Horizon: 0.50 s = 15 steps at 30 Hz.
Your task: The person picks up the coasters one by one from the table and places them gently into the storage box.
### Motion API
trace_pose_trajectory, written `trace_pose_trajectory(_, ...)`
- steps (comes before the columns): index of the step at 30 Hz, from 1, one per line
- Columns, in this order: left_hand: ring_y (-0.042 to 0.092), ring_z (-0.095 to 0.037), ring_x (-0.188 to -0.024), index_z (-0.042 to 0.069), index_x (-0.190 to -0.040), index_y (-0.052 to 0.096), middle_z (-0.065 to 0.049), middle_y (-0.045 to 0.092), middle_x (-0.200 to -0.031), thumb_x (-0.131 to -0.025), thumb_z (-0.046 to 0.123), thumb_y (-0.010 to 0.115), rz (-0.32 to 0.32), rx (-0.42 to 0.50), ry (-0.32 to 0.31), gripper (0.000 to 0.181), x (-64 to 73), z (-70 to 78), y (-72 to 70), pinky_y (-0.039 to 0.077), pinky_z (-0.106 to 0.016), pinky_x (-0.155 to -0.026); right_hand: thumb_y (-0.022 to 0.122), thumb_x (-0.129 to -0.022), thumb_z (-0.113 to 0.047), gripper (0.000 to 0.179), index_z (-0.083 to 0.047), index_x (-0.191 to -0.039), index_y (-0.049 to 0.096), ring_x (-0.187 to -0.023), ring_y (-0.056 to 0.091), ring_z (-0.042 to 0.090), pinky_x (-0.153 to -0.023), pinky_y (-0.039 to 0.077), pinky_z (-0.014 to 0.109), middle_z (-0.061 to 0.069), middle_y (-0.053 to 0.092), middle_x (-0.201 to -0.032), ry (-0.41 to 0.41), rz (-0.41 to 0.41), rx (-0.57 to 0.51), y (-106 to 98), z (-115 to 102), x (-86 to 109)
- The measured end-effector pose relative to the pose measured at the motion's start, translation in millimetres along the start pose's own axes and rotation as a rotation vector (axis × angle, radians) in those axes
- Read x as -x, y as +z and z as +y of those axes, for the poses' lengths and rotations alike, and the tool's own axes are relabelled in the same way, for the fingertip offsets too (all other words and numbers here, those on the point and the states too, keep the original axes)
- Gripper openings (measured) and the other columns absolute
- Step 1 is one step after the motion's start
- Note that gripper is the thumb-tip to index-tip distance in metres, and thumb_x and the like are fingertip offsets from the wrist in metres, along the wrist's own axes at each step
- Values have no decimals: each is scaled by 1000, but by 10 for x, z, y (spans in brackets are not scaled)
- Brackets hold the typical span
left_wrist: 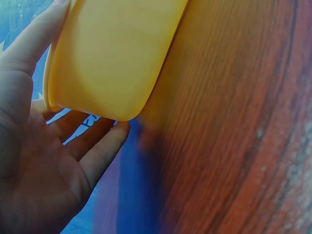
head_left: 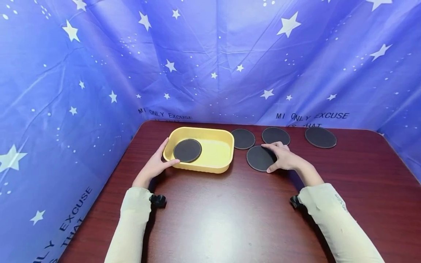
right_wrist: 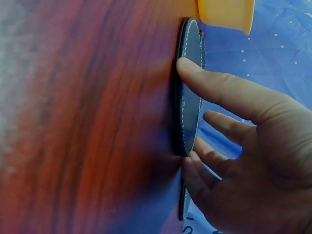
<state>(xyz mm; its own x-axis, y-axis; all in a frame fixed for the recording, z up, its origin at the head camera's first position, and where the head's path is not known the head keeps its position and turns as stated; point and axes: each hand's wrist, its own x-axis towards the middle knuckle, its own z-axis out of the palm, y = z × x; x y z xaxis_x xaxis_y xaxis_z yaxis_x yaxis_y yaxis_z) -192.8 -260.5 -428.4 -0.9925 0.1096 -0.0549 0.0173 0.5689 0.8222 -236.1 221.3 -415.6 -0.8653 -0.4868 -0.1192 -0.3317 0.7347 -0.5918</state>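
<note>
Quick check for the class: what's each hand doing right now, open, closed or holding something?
Left hand: closed, holding the yellow tray by its left end.
Right hand: closed, holding a black disc by its edge.

Bright head view: white glare pools on the table [head_left: 217, 224] at lower centre, and the backdrop [head_left: 243, 22] pales at top centre. Both wrist views look dimmer, softly blurred, the table hazy toward the outer edges.
</note>
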Motion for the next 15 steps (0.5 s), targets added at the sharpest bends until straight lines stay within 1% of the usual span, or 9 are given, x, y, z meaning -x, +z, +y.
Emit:
trace_pose_trajectory(2, 15, -31, -155, 24, -162, 9, -3, 15, -169, -85, 36, 78, -3, -3, 0, 105, -3, 10, 10, 15, -56, -124, 90, -64, -16, 104, -1, -151, 34, -125, 26, 53, -100, 28, 71, 34, 29, -140, 23, 0, 4, -8, -19, 8)
trace_pose_trajectory(4, 16, -31, -154, 24, -162, 9, -3, 15, -169, -85, 36, 79, -1, -5, -3, 105, -6, 14, 13, 15, -56, -124, 91, -63, -17, 109, -1, -152, 30, -122, 29, 52, -100, 31, 69, 34, 29, -136, 47, 10, 4, -16, -38, 22)
trace_pose_trajectory(8, 16, -32, -154, 25, -162, 9, -3, 15, -169, -85, 35, 79, 7, -8, -2, 105, 0, 18, 5, 15, -56, -124, 92, -65, -18, 113, 1, -154, 24, -118, 36, 47, -101, 37, 64, 33, 31, -129, 81, 34, -17, -33, -36, 59)
trace_pose_trajectory(10, 16, -31, -154, 26, -162, 9, -2, 15, -169, -84, 36, 79, 9, -6, -4, 105, 1, 17, 2, 15, -56, -125, 91, -67, -17, 112, 5, -153, 23, -120, 38, 46, -102, 38, 64, 37, 34, -130, 81, 48, -28, -53, -19, 87)
trace_pose_trajectory(13, 16, -31, -154, 26, -162, 9, -3, 15, -169, -85, 36, 79, 4, -1, -2, 105, 5, 13, 2, 15, -56, -124, 88, -71, -16, 104, 9, -151, 26, -126, 38, 50, -106, 35, 65, 41, 38, -137, 75, 63, -64, -67, 48, 110)
trace_pose_trajectory(14, 16, -32, -154, 25, -162, 9, -3, 15, -169, -85, 36, 79, 2, 0, -2, 105, 7, 11, 1, 15, -57, -124, 87, -73, -15, 100, 10, -150, 27, -126, 40, 50, -105, 36, 64, 40, 41, -137, 68, 71, -84, -71, 74, 115)
trace_pose_trajectory(15, 16, -31, -154, 26, -162, 9, -2, 15, -169, -85, 37, 79, 2, 4, -4, 105, 6, 7, 2, 15, -56, -124, 86, -74, -14, 97, 12, -148, 29, -122, 44, 48, -102, 41, 60, 39, 44, -136, 62, 79, -101, -76, 98, 122)
